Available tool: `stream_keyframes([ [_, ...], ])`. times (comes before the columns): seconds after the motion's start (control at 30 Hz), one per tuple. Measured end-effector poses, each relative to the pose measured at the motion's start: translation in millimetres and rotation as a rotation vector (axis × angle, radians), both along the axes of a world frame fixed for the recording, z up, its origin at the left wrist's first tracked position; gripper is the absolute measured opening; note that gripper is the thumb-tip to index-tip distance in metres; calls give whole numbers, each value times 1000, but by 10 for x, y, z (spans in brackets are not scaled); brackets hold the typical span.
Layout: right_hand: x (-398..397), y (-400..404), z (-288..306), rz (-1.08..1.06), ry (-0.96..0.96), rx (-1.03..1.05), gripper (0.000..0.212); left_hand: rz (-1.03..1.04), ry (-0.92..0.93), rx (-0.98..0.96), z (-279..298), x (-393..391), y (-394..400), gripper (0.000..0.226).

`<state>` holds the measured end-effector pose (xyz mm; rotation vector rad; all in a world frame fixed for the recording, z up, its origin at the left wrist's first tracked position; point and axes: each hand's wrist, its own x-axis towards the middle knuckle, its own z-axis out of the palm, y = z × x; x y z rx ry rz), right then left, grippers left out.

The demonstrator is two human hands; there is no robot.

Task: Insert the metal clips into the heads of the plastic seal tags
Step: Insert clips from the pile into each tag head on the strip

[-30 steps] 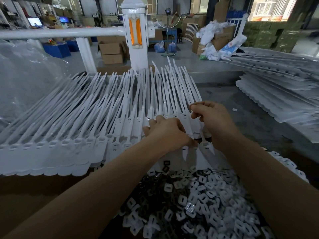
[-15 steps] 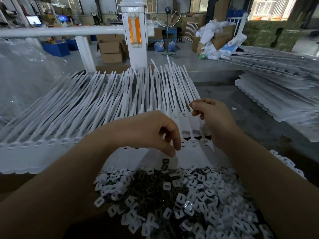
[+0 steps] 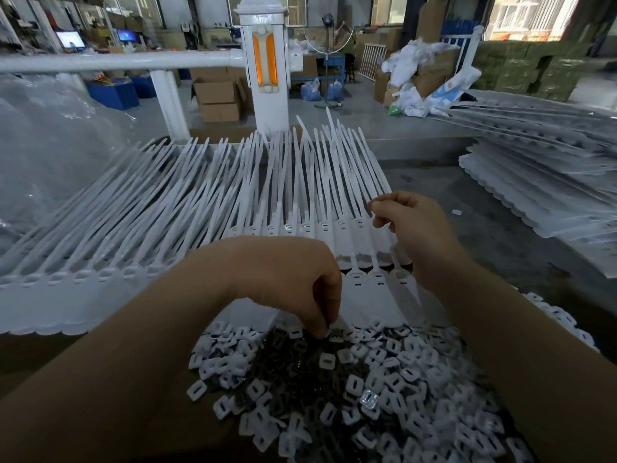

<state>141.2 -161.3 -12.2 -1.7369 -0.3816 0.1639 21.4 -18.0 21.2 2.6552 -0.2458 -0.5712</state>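
Now the left hand [image 3: 293, 289] dips curled fingertips into the clip pile [image 3: 350, 389], its grip apparently pinching one piece. Beyond the pile, the right hand [image 3: 414, 228] pinches a strap of the seal tags [image 3: 337, 228]. Next, probably: carrying a clip to an open head.

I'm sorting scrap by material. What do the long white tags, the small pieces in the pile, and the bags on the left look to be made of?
Tags: likely moulded plastic, matte white; thin tails bend and fan out.
Pile: white slotted caps look plastic; the dark pieces among them seem to be metal, though glints are faint.
Bags: clear film, glossy and wrinkled.
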Motion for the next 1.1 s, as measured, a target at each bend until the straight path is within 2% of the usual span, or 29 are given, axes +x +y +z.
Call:
stream_keyframes([
  [0.13,6,-8,-2,-1,-10,18,11,50,-35,-121,21,-9,30,5],
  [0.27,2,-7,5,39,-75,31,8,332,-144,-469,28,49,79,1],
  [0.37,-15,-16,26,146,-129,29,7,531,-123,-716,-9,85,115,3],
  [0.47,-48,-37,57,286,-175,-26,10,631,-103,-858,-34,96,152,8],
  [0.63,-100,-69,82,456,-201,-80,8,703,-142,-874,-70,111,175,25],
  [0.8,-116,-74,94,498,-228,-142,7,695,-147,-872,-73,107,158,36],
  [0.87,-123,-77,101,504,-222,-148,8,683,-138,-879,-78,98,156,34],
  [1.0,-121,-88,106,491,-196,-133,10,695,-105,-969,-76,91,178,13],
  [1.1,-123,-91,111,495,-191,-134,11,684,-118,-937,-67,94,186,11],
])
